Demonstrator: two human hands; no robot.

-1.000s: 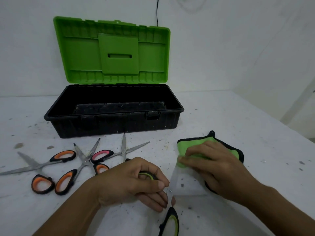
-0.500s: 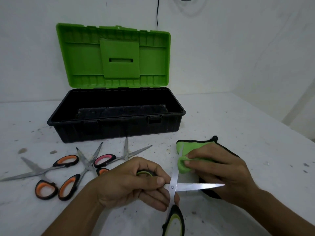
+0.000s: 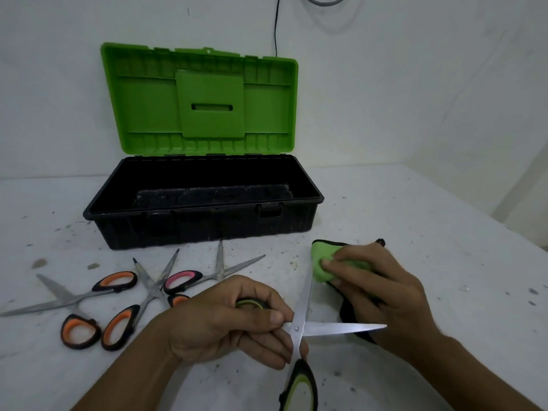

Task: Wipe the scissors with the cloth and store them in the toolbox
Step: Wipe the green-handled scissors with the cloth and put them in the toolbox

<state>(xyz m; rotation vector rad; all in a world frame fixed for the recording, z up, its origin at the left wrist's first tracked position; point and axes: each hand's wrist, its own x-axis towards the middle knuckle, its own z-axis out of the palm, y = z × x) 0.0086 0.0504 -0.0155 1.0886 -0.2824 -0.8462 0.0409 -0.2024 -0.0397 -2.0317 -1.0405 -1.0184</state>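
Nearest, toward the front edge of the desk (image 3: 415,203), the green-handled scissors (image 3: 296,329), blades splayed wide into a cross. Lower handle loop cut off by the bottom of the view, upper loop mostly buried inside the left grip (image 3: 225,321). Left grip clenched round that loop, thumb pressed on the shank just beside the pivot. One blade out flat toward the right edge, crossing in front of the right grip (image 3: 382,295). The other blade pointing toward the back edge, tip touching or tucked into the green cloth (image 3: 323,262); impossible to tell which. Right grip curled round the bunched cloth, fingertips pinching its front fold, black hem trailing below the palm, much of the cloth hidden under the hand. Toward the left edge, three more scissors (image 3: 152,289) lying open and overlapping, with orange and pink handles, one orange loop half hidden behind the left grip. Farther back, mid-desk, the toolbox (image 3: 204,226), a black tub with its green lid (image 3: 207,99) standing open; inside dark, hard to make out. Beyond, a thin black cable (image 3: 275,25) down the wall.
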